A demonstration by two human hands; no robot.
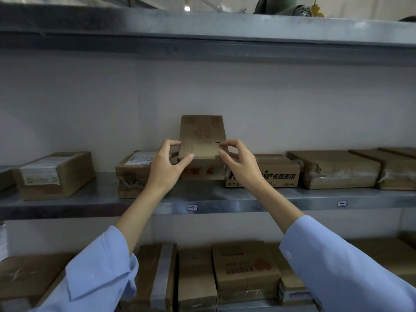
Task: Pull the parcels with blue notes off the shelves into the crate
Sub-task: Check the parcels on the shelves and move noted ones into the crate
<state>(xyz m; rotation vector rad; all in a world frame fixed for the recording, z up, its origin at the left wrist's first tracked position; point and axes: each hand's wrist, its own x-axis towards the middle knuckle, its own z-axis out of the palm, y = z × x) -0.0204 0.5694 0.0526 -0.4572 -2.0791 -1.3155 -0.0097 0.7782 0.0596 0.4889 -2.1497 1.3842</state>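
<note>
A small flat cardboard parcel [202,134] stands tilted up on end at the middle of the metal shelf [225,199], its printed brown face toward me. My left hand [167,163] pinches its lower left edge and my right hand [238,163] pinches its lower right edge. It rests on top of another brown parcel with red print [202,171]. No blue note shows on any parcel in view. The crate is out of view.
More brown parcels line the same shelf: one with a white label at left [56,174], a labelled one behind my left hand [132,170], a printed box [279,174] and flat ones at right [335,168]. The lower shelf holds several parcels [245,270]. Another shelf [202,37] hangs overhead.
</note>
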